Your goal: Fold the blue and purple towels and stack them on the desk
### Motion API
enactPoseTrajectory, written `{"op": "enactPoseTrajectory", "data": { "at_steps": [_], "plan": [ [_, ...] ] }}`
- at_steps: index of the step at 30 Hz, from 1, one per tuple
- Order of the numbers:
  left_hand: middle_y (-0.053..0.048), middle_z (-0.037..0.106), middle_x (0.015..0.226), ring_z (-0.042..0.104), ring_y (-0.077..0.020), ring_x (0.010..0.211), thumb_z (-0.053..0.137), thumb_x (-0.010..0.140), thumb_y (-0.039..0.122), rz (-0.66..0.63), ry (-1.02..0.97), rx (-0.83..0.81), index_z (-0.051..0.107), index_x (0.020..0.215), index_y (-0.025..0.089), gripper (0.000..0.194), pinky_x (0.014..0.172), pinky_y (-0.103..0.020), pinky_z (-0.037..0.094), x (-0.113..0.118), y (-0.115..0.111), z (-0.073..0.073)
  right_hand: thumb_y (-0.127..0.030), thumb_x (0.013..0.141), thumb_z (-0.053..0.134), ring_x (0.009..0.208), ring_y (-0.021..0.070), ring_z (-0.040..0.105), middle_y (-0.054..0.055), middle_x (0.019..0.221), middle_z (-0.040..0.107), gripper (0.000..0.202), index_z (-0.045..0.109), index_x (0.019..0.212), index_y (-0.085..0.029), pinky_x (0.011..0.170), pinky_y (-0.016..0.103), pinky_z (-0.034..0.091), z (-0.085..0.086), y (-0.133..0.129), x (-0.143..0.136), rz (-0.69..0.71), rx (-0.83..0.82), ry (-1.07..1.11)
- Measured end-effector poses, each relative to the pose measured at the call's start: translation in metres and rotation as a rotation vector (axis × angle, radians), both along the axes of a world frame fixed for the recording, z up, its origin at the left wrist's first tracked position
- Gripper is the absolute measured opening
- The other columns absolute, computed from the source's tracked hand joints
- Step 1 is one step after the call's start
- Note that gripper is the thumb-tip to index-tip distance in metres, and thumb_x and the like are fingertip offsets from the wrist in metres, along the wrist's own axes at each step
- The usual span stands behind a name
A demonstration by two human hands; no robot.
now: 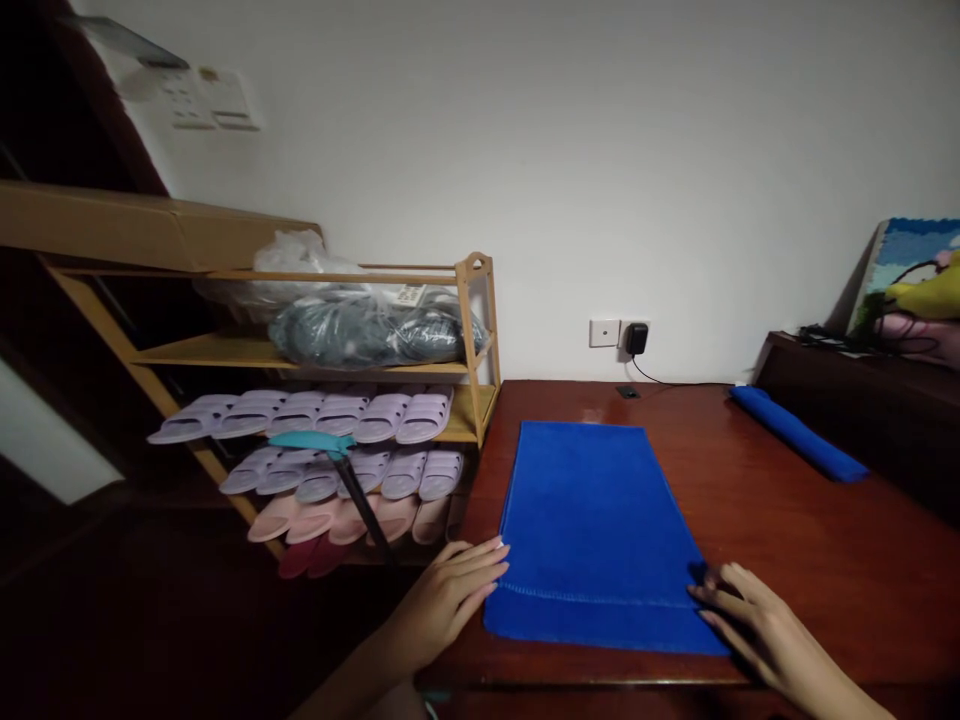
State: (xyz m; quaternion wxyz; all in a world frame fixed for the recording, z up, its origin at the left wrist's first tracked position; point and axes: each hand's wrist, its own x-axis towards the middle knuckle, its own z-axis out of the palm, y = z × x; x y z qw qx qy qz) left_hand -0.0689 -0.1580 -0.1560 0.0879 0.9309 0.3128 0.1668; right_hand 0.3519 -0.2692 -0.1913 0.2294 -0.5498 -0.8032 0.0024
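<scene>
A blue cloth [592, 510] lies folded into a rectangle on the table, with a stitched edge running across it near the front and a strip of the lower layer showing below. My left hand [457, 590] rests at its left side, fingers stretched out and their tips touching the edge; the hand is open. On the opposite side, my right hand [754, 615] has its fingers bent at the cloth's edge. They look closed on a slightly raised bit of it, though blur softens the fingertips.
The reddish-brown table [795, 530] meets the wall. A rolled blue cloth [799, 435] lies at its far right, beside a dark raised ledge [832, 375]. Left stands a wooden rack [480, 350] with several slippers [375, 418]; a teal-topped pole [367, 510] leans before it. A black plug [637, 338] trails a cable.
</scene>
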Motion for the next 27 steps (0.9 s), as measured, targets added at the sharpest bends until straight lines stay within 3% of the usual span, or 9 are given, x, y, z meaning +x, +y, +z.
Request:
{"op": "enactPoseTrajectory", "data": {
  "at_steps": [7,11,16,24,27],
  "plan": [
    [-0.003,0.066,0.118,0.059,-0.0228,0.112,0.06,0.089,0.029,0.013,-0.108,0.059,0.066,0.113,0.029,0.025,0.096,-0.039,0.045,0.004,0.005,-0.007,-0.029,0.092,0.046,0.089,0.017,0.064,0.007,0.099,0.062,0.026,0.066,0.109,-0.027,0.076,0.022,0.052,-0.007,0.007,0.009,0.046,-0.074,0.137],
    [-0.003,0.069,0.111,0.06,-0.0221,0.108,0.056,0.091,0.024,-0.043,-0.112,0.135,0.069,0.103,0.027,0.019,0.094,-0.037,0.045,0.006,0.007,-0.006,-0.027,0.094,0.04,0.081,0.0158,0.063,0.006,0.094,0.061,0.028,0.066,0.107,-0.029,0.071,0.024,0.051,-0.002,0.005,0.006,0.058,-0.064,0.077],
    [-0.003,0.069,0.11,0.059,-0.0215,0.109,0.048,0.094,0.017,-0.121,-0.11,0.215,0.067,0.105,0.025,0.024,0.094,-0.038,0.043,0.009,0.008,-0.002,-0.026,0.094,0.038,0.076,0.0163,0.062,0.006,0.091,0.063,0.03,0.065,0.107,-0.03,0.071,0.027,0.051,0.007,0.003,0.002,0.052,-0.033,0.014],
    [-0.005,0.069,0.105,0.06,-0.0184,0.103,0.046,0.094,0.015,-0.082,-0.344,0.203,0.062,0.108,0.022,0.021,0.09,-0.032,0.046,0.011,0.002,0.009,-0.022,0.089,0.048,0.09,0.0225,0.061,0.009,0.102,0.063,0.025,0.062,0.109,-0.029,0.074,0.034,0.051,0.007,-0.003,0.009,0.018,0.189,0.106],
    [-0.004,0.068,0.11,0.059,-0.0189,0.108,0.047,0.093,0.015,-0.121,-0.281,0.19,0.061,0.109,0.024,0.023,0.093,-0.032,0.045,0.0,-0.005,0.005,-0.025,0.087,0.053,0.099,0.0262,0.06,0.008,0.111,0.062,0.031,0.059,0.117,-0.033,0.082,0.04,0.052,-0.003,-0.02,0.014,0.026,0.138,0.057]
  ]
}}
